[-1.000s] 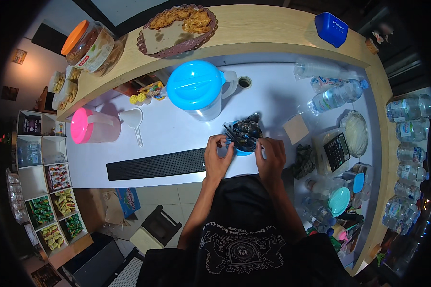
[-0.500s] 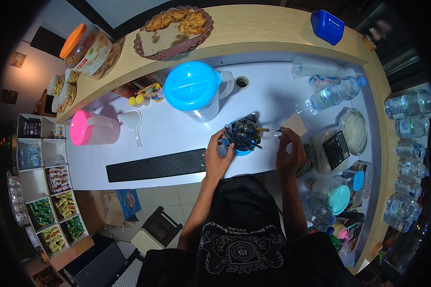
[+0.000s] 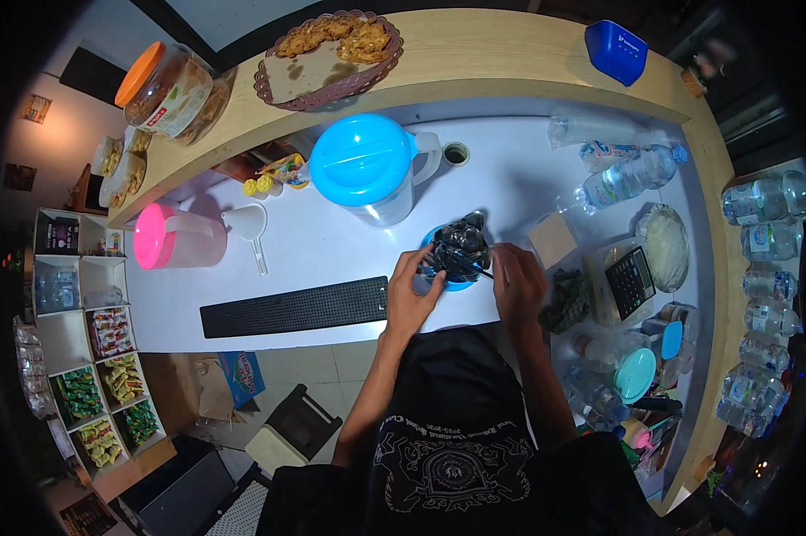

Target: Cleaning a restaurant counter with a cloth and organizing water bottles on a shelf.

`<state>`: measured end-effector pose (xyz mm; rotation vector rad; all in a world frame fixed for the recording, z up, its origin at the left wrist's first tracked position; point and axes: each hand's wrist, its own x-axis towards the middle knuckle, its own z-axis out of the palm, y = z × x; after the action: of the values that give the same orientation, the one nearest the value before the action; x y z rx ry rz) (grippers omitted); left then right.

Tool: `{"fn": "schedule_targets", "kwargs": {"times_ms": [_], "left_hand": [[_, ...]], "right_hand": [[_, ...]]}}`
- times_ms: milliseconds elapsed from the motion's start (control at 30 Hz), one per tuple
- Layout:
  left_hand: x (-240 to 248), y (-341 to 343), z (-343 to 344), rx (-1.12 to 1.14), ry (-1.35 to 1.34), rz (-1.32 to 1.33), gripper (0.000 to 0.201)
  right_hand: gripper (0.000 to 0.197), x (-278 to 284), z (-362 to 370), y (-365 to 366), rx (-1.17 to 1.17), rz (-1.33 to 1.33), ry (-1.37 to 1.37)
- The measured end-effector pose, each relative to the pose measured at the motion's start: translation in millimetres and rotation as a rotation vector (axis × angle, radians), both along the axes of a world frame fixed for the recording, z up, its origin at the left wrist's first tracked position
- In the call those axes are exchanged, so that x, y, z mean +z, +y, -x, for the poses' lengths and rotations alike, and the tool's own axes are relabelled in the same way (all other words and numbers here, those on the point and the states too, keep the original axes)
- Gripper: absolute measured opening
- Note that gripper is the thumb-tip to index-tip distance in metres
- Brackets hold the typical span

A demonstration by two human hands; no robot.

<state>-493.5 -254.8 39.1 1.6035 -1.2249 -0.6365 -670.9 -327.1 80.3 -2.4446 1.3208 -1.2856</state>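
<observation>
Your left hand (image 3: 409,295) curves against the left side of the blue bowl (image 3: 457,287), thumb toward you and fingers around the far side, touching the pile of dark spoons (image 3: 462,243); whether it grasps the bowl, the spoons or both, you cannot tell from here. Your right hand (image 3: 521,286) is at the right side of the pile, its fingers bent, with the tips beside the handles that stick out; whether they pinch a handle is hidden. The spoons lie heaped in the bowl, rising above its rim, and the bowl stands near the front edge of the white counter (image 3: 331,256), just ahead of your body.

Beyond the bowl and to its left stands a large jug with a blue lid (image 3: 361,161); a roll of tape (image 3: 456,154) is just beside its handle; a long black mat (image 3: 296,306) lies to the left of your left hand; farther left are a white funnel (image 3: 245,221) and a pink-lidded jug (image 3: 184,237); to the right of the bowl lies a brown square (image 3: 553,239), with a calculator (image 3: 630,278) beyond it.
</observation>
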Motion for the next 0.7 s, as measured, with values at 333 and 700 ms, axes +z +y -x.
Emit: {"fn": "schedule_targets", "kwargs": {"times_ms": [333,700], "left_hand": [[-1.0,6.3,3.7,-0.059,0.156,0.028,0.056],[6.8,4.6,3.3,-0.186,0.16,0.066,0.028]], "right_hand": [[0.021,-17.2,-0.1,-0.1,0.01,-0.208,0.047],[0.02,-14.9,7.0,26.9,0.122,-0.117,0.011]]}}
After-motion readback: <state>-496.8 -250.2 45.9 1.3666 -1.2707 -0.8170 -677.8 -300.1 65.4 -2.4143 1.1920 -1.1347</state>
